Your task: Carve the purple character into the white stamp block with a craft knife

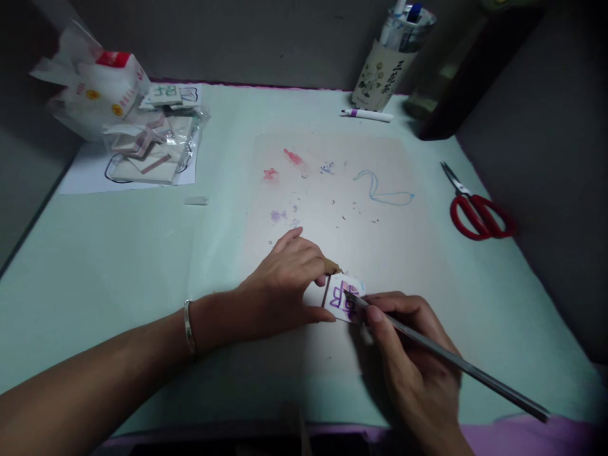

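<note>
A small white piece with purple marks (pixel 338 296) lies low in the centre, a dark line running across its left part. My left hand (pixel 289 278) grips its left side between thumb and fingers; a bit of something brown (pixel 331 266) shows by the fingertips. In my right hand (pixel 418 354) is a long, thin dark grey tool (pixel 456 360), held like a pen, with its tip at the purple marks. Both hands are above a pale sheet (pixel 304 196) marked with red, purple and blue stains and a blue curved outline.
Red-handled scissors (pixel 482 217) lie at the right. At the back stand a cup of pens (pixel 382 73) and a dark bottle (pixel 463 69), with a purple-banded marker (pixel 368 115) in front. Plastic-wrapped items (pixel 152 149) and a white bag (pixel 107 92) sit back left.
</note>
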{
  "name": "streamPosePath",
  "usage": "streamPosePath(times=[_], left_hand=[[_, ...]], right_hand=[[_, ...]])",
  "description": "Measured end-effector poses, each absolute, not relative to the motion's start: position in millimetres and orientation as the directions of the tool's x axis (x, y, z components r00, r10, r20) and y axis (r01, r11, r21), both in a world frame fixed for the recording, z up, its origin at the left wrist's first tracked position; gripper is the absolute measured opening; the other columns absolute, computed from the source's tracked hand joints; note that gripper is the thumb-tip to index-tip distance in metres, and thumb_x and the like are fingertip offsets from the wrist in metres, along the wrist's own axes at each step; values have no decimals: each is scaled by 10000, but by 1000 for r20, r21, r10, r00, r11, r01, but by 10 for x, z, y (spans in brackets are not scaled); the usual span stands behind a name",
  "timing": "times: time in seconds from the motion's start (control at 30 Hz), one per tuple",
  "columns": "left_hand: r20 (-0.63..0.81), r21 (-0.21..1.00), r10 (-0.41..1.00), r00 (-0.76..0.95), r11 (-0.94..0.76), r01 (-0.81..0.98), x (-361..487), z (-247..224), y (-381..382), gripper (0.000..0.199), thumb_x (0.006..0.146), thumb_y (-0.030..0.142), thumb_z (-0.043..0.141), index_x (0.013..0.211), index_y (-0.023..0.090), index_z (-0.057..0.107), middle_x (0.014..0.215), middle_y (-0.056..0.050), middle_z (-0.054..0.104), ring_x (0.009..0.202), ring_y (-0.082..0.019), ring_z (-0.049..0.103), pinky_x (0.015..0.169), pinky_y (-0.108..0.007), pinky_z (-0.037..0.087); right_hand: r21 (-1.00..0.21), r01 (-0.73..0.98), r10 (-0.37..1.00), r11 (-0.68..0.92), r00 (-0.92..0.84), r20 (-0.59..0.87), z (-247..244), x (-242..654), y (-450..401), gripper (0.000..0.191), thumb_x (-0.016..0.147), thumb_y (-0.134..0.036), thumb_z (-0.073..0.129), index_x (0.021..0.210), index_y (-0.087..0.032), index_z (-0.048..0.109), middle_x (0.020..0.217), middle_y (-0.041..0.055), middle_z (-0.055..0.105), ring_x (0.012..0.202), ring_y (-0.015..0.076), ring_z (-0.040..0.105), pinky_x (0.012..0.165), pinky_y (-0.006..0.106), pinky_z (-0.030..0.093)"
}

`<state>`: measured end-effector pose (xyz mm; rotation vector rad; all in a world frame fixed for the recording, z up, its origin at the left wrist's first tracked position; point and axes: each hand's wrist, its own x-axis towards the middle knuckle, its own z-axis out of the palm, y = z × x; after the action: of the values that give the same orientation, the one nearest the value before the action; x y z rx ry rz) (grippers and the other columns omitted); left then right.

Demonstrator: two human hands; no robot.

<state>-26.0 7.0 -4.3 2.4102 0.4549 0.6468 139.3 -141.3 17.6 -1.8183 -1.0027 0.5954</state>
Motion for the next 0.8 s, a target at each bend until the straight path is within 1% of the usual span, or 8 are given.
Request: streamPosePath(times=[0.17, 0.27, 0.37, 0.47, 0.57, 0.67, 0.8], left_hand=[[351, 622, 461, 815, -765, 165, -253, -63, 68, 562, 761, 397, 940, 1181, 176, 638, 929, -10, 675, 983, -227, 650, 1258, -628, 279], [349, 627, 470, 811, -760, 171, -249, -66, 69, 567, 742, 392, 951, 1165, 175, 643, 922, -7, 674, 983, -229, 649, 1258, -620, 280], [339, 626, 461, 820, -761, 169, -251, -57, 75, 567, 756, 399, 944, 1177, 171, 641, 925, -10, 678, 985, -231, 651, 1253, -623, 288], [334, 620, 452, 827, -766, 169, -255, -56, 81, 550, 778, 413, 930, 1178, 172, 641, 933, -14, 685, 993, -232, 652, 1250, -629, 290], [352, 612, 454, 819, -773, 165, -257, -65, 87, 572, 764, 431, 939, 1176, 165, 645, 925, -13, 690, 993, -235, 656, 1247, -629, 295], [339, 615, 451, 825, -770, 168, -258, -61, 90, 574, 777, 462, 924, 1186, 169, 648, 922, -15, 702, 1003, -239, 663, 1244, -634, 299], [323, 623, 457, 829, -762, 178, -261, -45, 91, 558, 786, 443, 923, 1196, 180, 650, 931, -15, 710, 1023, -240, 670, 1246, -637, 295]], right_hand=[[-867, 441, 857, -232, 515, 33, 193, 1388, -1400, 147, 1016, -369, 640, 946, -242, 660, 812, -6, 712, 621, 135, 595, 551, 269, 430], [-858, 462, 868, -223, 495, 41, 180, 1405, -1389, 149, 1021, -371, 632, 950, -242, 656, 780, -15, 692, 590, 128, 583, 536, 262, 433], [-866, 472, 893, -163, 444, 73, 144, 1445, -1383, 117, 1006, -348, 663, 965, -238, 668, 824, 2, 720, 613, 133, 619, 530, 253, 461], [-870, 475, 912, -129, 402, 84, 113, 1490, -1384, 99, 1011, -325, 655, 969, -238, 674, 884, 18, 744, 663, 140, 657, 558, 246, 498], [-869, 480, 927, -122, 368, 73, 113, 1518, -1384, 93, 1018, -316, 642, 973, -242, 676, 910, 24, 750, 715, 152, 680, 584, 246, 514], [-865, 485, 933, -128, 355, 61, 129, 1530, -1387, 91, 1023, -303, 632, 964, -247, 673, 931, 23, 753, 764, 159, 694, 620, 248, 527], [-861, 495, 938, -116, 340, 69, 135, 1542, -1396, 102, 1027, -295, 620, 956, -241, 669, 950, 30, 757, 778, 163, 701, 610, 249, 523]])
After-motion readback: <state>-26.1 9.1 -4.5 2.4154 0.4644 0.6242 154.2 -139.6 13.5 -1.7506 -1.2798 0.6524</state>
